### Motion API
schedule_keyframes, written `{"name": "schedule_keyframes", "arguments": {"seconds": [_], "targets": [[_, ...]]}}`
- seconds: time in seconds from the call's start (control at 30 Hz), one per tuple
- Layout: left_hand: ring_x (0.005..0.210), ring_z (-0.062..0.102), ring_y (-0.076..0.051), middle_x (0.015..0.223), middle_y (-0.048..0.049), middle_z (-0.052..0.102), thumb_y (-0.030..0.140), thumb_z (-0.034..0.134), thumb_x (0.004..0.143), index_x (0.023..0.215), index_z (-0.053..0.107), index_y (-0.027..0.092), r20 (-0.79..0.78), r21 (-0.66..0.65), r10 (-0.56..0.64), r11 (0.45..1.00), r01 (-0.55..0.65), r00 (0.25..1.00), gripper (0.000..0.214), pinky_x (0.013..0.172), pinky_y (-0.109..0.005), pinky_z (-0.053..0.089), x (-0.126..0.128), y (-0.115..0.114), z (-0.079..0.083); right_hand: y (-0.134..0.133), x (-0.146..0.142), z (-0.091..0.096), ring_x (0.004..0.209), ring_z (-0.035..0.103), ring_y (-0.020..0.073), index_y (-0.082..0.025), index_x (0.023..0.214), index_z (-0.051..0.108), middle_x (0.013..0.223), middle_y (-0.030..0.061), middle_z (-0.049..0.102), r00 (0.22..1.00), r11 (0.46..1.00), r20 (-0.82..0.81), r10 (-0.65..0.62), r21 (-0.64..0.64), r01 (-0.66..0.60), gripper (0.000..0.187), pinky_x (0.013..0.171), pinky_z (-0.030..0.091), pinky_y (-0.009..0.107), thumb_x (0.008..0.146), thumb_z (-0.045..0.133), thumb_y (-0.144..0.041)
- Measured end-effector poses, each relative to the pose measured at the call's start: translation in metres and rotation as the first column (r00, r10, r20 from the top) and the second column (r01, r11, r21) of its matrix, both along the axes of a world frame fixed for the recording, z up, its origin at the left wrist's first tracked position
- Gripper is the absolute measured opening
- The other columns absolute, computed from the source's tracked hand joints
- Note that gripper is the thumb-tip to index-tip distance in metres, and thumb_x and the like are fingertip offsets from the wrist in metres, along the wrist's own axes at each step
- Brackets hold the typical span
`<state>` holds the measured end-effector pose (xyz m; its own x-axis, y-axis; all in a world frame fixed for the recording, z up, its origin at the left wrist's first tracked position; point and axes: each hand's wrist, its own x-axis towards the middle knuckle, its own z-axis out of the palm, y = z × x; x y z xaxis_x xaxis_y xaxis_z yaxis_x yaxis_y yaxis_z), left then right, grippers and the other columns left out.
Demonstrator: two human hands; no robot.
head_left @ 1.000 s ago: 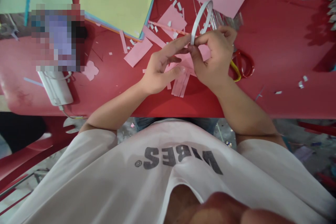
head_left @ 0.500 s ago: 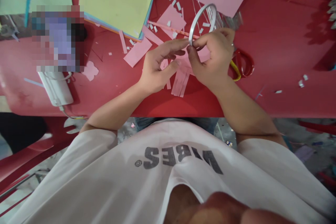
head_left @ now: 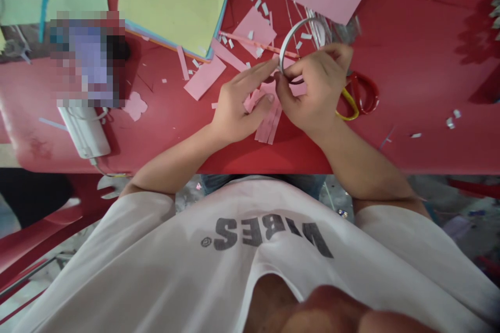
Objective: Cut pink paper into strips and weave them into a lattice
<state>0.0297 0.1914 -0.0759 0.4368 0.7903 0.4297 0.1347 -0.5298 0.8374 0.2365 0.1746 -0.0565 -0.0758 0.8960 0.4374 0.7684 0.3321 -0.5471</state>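
The main weak spot is the pinch at the middle of the frame, right of centre. The right hand holds a narrow roll of white tape between thumb and index finger at its near left edge, while the rest of the ring stands out beyond the fingers. With so little of it gripped, a sideways pull could twist the roll or make it slip free.

The left hand reaches in from the left, its thumb well apart from its index finger. Its fingertips come right up to the roll; I cannot tell whether they touch it or have a loose end of tape.

Below that gap lie the pink paper strips, partly covered by the hands. A lowered thumb or wrist could crease or shift them, since nothing visible pins them down.

White paper scraps lie upper centre on the red table, near the roll; if the tape's sticky side brushed them, they could cling and spoil the adhesive. A dropped roll could also knock the pink pencil, which passes behind it in view. Right of the right wrist, the scissors sit close enough that an outward swing might nudge them.
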Motion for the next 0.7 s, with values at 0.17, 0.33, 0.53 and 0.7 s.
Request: {"name": "schedule_keyframes", "arguments": {"seconds": [0.17,0.33,0.53,0.7], "targets": [[0.128,0.073,-0.03,0.139,-0.0056,0.072,0.061,0.06,0.104,0.149,0.061,0.036,-0.038,0.034,0.041,0.999,-0.04,0.998,0.051,0.118,-0.054,0.057,0.001,-0.004,0.004,-0.002,0.0,0.004,0.082,0.071,0.0261,-0.029,0.09,0.06,0.082,0.0009,0.073,0.999,0.996,0.048,0.014,0.088,-0.018,0.025,0.112,0.045,0.059,0.109,0.054,-0.043],[0.115,0.076,-0.024,0.122,-0.0048,0.074,0.059,0.06,0.106,0.129,0.07,0.033,0.023,-0.037,0.106,0.994,-0.105,0.994,0.036,0.105,-0.047,0.064,0.002,-0.003,0.013,-0.004,-0.001,0.005,0.08,0.071,0.0252,-0.029,0.093,0.06,0.082,0.0009,0.074,0.993,0.999,0.107,0.044,0.012,-0.046,0.028,0.107,0.048,0.059,0.111,0.052,-0.048],[0.104,0.079,-0.022,0.121,-0.0033,0.072,0.067,0.062,0.102,0.133,0.067,0.035,0.101,-0.088,0.165,0.984,-0.156,0.981,0.045,0.095,-0.043,0.067,0.004,0.002,-0.001,-0.003,-0.001,0.005,0.085,0.071,0.0257,-0.03,0.096,0.061,0.087,0.0017,0.073,0.996,0.996,0.031,0.086,-0.04,-0.084,0.021,0.099,0.051,0.055,0.109,0.052,-0.043],[0.12,0.074,-0.025,0.134,-0.0058,0.068,0.071,0.068,0.096,0.161,0.044,0.042,0.191,-0.095,0.092,0.993,-0.075,0.977,0.074,0.094,-0.039,0.068,0.007,0.008,-0.01,-0.002,0.0,0.002,0.085,0.071,0.0271,-0.03,0.093,0.061,0.085,0.0021,0.072,0.997,0.997,0.039,0.067,-0.046,-0.065,0.02,0.107,0.048,0.059,0.109,0.053,-0.04]]}}
